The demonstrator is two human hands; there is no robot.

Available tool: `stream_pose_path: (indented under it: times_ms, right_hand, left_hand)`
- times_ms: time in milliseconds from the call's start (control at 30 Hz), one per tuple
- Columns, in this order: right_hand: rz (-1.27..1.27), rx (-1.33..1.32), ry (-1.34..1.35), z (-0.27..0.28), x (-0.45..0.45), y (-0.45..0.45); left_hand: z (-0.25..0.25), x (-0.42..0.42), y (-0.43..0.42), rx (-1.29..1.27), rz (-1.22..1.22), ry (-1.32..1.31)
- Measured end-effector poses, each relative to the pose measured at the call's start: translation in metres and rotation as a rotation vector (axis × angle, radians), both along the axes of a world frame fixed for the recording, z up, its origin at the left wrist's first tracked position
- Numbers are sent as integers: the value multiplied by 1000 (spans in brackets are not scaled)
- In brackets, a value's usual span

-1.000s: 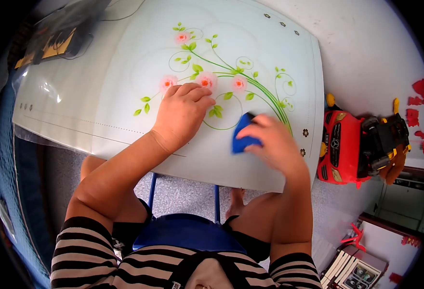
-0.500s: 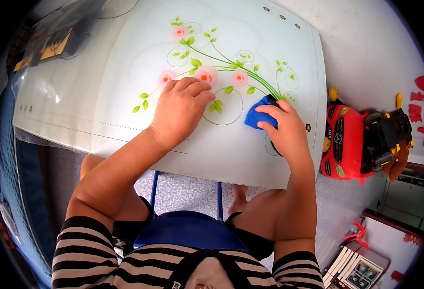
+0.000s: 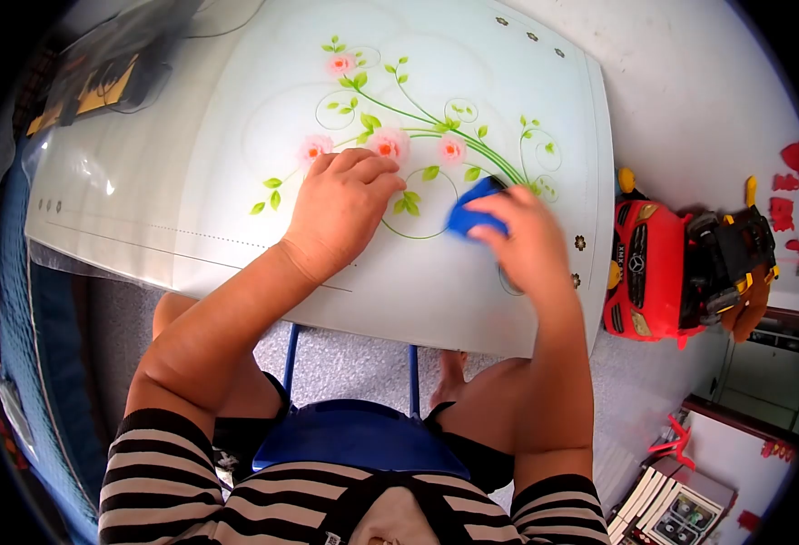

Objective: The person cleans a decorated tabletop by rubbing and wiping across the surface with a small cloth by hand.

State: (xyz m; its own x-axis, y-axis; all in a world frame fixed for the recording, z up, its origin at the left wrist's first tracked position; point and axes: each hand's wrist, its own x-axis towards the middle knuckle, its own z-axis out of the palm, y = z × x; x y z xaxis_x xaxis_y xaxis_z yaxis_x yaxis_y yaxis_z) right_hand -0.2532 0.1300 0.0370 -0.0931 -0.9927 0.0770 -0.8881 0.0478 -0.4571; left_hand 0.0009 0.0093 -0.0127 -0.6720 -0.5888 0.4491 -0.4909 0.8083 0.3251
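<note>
My right hand [image 3: 531,238] is closed around a blue cloth [image 3: 474,218] with a black part at its upper edge. It presses near the right side of the floral-printed table top [image 3: 263,100], and motion blurs the hand. On the same table, my left hand [image 3: 345,202] lies palm down with nothing visible in it. Its fingers are slightly bent and touch the print just below a pink flower [image 3: 388,143]. The underside of the cloth and my right palm are hidden.
A dark object with a yellowish panel [image 3: 113,84] stands at the table's far left. Right of the table are a red toy car [image 3: 649,268] and a black toy vehicle [image 3: 735,263]. Below my body is a blue chair [image 3: 354,440]. Books [image 3: 649,500] sit at lower right.
My right hand has slid slightly left with the blue cloth, across the table top. My left hand has stayed in place.
</note>
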Motion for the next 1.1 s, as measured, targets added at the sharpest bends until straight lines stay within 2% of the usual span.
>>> stream_pose_path:
  times_ms: [67, 167, 200, 267, 333, 367, 500, 567, 600, 667, 700, 767, 800, 867, 1000, 1100]
  right_hand:
    - [-219, -6, 141, 2, -22, -6]
    - [-211, -36, 146, -3, -25, -9]
    - [-89, -79, 155, -4, -18, -7]
    - [72, -6, -24, 1, 14, -3]
    - [282, 23, -71, -5, 45, 4]
    - [344, -34, -146, -4, 63, 12]
    - [389, -18, -125, 0, 75, 23]
    - [267, 53, -141, 2, 47, 13]
    - [130, 114, -27, 11, 35, 11]
    - [-94, -59, 70, -3, 3, 6]
    - [-93, -62, 74, -1, -7, 2]
    - [-341, -1, 211, 3, -19, -3]
    - [-339, -2, 214, 0, -19, -4]
    - [-205, -95, 199, -10, -15, -5]
    - [158, -108, 18, -9, 49, 3]
    - [334, -78, -65, -5, 79, 14]
  left_hand:
    - [-1, -1, 0, -23, 8, 0]
    - [0, 0, 1, -43, 13, -7]
    - [0, 0, 1, -43, 12, -11]
    - [-1, 0, 1, -48, 13, -12]
    - [-1, 0, 1, -51, 11, -18]
    - [-1, 0, 1, -54, 13, -20]
    - [0, 0, 1, -78, 13, -17]
    - [-2, 0, 1, -66, 7, -5]
    - [-2, -1, 1, -57, 5, 10]
    - [-1, 0, 1, -59, 4, 6]
    - [0, 0, 1, -60, 5, -1]
    - [0, 0, 1, -64, 8, 0]
    - [0, 0, 1, -66, 9, -3]
    - [-1, -1, 0, -71, 10, -5]
    - [-2, 0, 0, -68, 7, -5]
    - [-1, 0, 1, -46, 6, -12]
